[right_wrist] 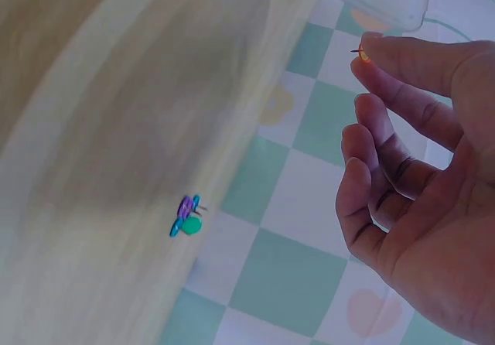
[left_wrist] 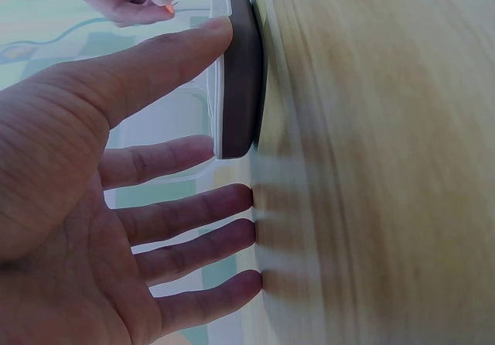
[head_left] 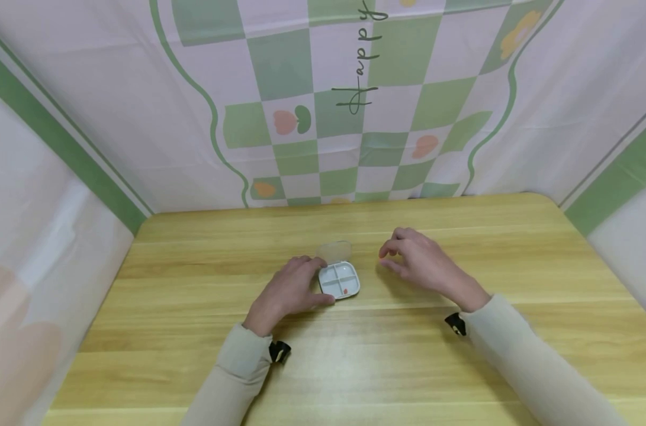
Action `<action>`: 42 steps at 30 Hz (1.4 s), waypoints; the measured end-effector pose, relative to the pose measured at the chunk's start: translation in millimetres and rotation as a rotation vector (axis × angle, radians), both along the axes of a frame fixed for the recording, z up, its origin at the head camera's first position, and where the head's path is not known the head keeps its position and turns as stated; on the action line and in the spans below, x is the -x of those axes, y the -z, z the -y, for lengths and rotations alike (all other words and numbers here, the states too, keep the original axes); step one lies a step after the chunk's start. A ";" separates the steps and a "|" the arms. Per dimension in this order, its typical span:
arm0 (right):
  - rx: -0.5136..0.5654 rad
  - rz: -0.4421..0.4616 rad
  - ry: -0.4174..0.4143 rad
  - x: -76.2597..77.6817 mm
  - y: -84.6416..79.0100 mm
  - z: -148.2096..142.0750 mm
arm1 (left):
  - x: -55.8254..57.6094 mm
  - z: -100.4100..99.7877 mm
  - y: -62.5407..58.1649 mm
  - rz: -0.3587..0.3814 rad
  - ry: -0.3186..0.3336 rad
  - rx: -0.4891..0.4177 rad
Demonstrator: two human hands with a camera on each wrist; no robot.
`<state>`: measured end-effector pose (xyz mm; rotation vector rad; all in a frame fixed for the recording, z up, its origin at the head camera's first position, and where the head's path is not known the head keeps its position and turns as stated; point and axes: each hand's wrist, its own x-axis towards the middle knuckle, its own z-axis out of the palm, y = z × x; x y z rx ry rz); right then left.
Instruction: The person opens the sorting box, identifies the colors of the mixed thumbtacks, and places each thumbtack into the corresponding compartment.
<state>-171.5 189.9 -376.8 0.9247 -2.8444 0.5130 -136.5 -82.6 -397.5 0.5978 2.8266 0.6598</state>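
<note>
A small white box with four compartments (head_left: 339, 280) lies on the table, its clear lid (head_left: 334, 252) swung open toward the back. An orange-red thumbtack (head_left: 346, 291) sits in its front right compartment. With thumb and index finger, my left hand (head_left: 293, 287) holds the box by its edges; the dark base (left_wrist: 242, 74) shows in the left wrist view. The other left fingertips touch the tabletop. To the right of the box, my right hand (head_left: 421, 260) pinches an orange thumbtack (right_wrist: 365, 52) between thumb and index finger, above the table. Its pin sticks out past the fingertips.
Several purple, teal and green thumbtacks (right_wrist: 187, 215) lie on the table in the right wrist view; the head view does not show them. The wooden table (head_left: 323, 367) ends at the back against a green-and-white checkered cloth (head_left: 344, 142).
</note>
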 end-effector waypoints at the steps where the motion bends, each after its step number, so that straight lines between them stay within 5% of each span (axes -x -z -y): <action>1: -0.002 0.004 -0.004 -0.6 0.8 1.1 | 0.0 0.1 0.1 0.000 0.000 0.000; 42: 0.056 0.050 -0.123 -17.0 16.9 39.5 | 0.7 1.9 0.9 -0.014 0.021 0.003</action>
